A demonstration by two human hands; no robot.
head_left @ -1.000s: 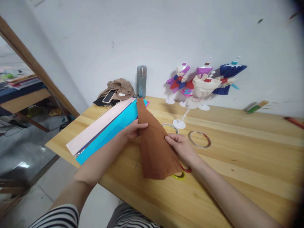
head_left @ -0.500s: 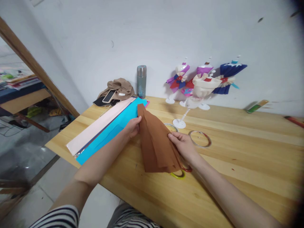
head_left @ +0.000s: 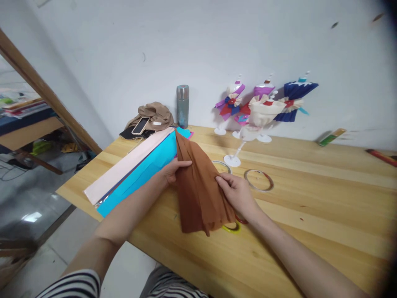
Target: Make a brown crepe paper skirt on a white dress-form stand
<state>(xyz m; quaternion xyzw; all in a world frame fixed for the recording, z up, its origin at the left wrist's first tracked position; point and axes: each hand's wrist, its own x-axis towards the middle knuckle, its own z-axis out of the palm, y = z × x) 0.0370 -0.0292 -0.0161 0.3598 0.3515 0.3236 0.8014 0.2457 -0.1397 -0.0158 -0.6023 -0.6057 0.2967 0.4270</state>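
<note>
A folded sheet of brown crepe paper is held up over the wooden table between my two hands. My left hand pinches its left edge, thumb across the front and fingers behind, hidden by the sheet. At the right edge, my right hand grips the paper between thumb and fingers. Below its lower right corner a yellow loop and a red loop stick out, the rest of them covered. Bright blue paper lies just left of the brown sheet.
Small dress-form stands wearing paper outfits stand along the wall. Wire rings lie before them. A thermos, a brown cloth and a phone are at the back left. Pale pink paper lies along the left edge.
My left hand has slid down the paper's left edge, its thumb now reaching further across the front. The brown sheet has spread and creased, and its lower edge hangs slightly lower.
</note>
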